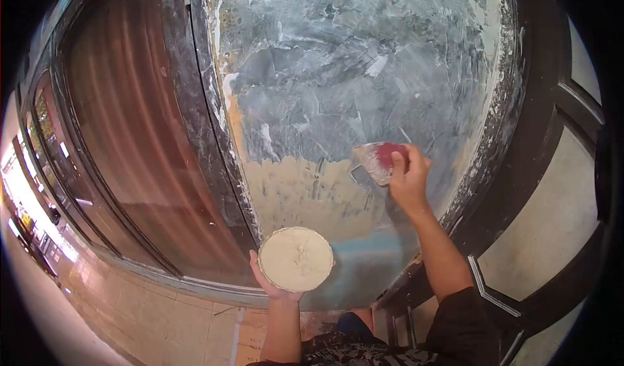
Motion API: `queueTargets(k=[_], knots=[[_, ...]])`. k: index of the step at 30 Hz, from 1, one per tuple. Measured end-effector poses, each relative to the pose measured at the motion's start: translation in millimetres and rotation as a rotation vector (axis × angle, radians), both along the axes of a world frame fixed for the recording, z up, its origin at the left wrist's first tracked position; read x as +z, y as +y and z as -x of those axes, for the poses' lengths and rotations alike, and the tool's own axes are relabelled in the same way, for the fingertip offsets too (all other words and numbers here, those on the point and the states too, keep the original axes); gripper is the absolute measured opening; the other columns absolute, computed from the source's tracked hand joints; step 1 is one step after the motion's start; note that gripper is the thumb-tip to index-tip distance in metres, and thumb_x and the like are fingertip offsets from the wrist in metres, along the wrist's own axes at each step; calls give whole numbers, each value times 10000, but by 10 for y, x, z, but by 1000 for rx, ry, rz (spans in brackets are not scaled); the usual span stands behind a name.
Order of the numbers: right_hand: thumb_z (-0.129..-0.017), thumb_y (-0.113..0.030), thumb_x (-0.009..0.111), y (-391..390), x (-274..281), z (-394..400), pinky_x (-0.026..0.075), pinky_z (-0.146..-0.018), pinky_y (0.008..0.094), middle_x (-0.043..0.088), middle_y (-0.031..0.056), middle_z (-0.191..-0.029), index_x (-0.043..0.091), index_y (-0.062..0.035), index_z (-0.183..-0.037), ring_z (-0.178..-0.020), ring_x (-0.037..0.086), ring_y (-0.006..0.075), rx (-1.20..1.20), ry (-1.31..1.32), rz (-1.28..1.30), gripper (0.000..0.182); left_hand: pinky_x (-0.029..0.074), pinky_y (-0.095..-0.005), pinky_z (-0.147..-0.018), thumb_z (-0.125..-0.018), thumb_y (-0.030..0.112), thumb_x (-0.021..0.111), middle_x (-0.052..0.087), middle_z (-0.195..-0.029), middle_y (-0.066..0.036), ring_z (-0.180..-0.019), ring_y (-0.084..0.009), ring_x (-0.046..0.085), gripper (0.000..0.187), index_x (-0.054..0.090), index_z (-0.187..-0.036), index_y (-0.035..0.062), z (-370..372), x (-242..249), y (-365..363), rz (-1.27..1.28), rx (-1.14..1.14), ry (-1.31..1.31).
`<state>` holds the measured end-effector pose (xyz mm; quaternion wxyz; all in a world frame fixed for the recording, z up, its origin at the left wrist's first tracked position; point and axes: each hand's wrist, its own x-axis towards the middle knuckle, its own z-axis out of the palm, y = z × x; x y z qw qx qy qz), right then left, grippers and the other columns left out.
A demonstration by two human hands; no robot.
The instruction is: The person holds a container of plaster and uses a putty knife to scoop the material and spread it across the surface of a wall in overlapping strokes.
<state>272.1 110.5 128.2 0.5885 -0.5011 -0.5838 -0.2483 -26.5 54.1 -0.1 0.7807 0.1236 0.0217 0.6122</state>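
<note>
A round tub of cream-coloured paste rests in my left hand, whose fingers wrap its side and underside. My right hand grips a red scraper smeared with pale paste, its blade at the wall surface. The wall panel is mottled grey-blue with white streaks in its upper part. Below that, a band of beige paste spans much of the panel, left of and beneath the scraper. Under the band a light blue strip shows.
Left of the panel stands a dark-framed window with a reddish-brown curtain behind it. Dark wooden framing with pale panels is on the right. A tiled floor lies at the lower left, with a bright opening beyond.
</note>
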Motion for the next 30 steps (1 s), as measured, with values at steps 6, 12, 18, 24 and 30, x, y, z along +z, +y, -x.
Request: queueTargets(k=[6, 12, 18, 24, 30], knots=[[-995, -96, 635, -358, 203, 165, 496, -710, 369, 655, 118, -899, 633, 4, -1064, -792, 625, 246, 485, -140, 157, 121, 456, -682, -1046, -951, 749, 384, 492, -1516, -184, -1328, -447, 520, 851, 493, -1482, 93, 7, 85, 6, -28, -23, -35], [-1018, -139, 618, -646, 530, 485, 512, -672, 352, 670, 94, -850, 651, 6, -1138, -792, 655, 167, 660, -233, 661, 191, 448, -685, -1054, -961, 740, 374, 463, -1540, -215, -1342, -464, 506, 872, 455, -1511, 68, 55, 399, 106, -202, -70, -11], [-1047, -207, 588, -339, 542, 351, 514, -678, 304, 700, 95, -825, 686, 11, -1145, -783, 645, 115, 725, 117, 1174, 259, 393, -716, -1084, -964, 754, 343, 406, -1583, -230, -1365, -484, 473, 908, 418, -1541, 57, 20, 566, 91, -159, -95, 12], [-1023, -208, 621, -461, 1039, 174, 520, -714, 400, 729, 139, -848, 684, 3, -1089, -755, 682, 244, 402, -89, 1268, 230, 311, -874, -998, -928, 804, 338, 372, -1599, -232, -1377, -552, 423, 936, 399, -1561, 118, -8, 721, 39, -195, -201, -20], [-904, -166, 692, -763, 1231, 208, 552, -768, 423, 741, 128, -1029, 675, -83, -1140, -931, 705, 287, 346, -701, 670, 251, 395, -724, -1079, -951, 791, 310, 442, -1555, -227, -1359, -498, 477, 940, 434, -1526, 58, 73, 864, 101, -123, -152, -89]])
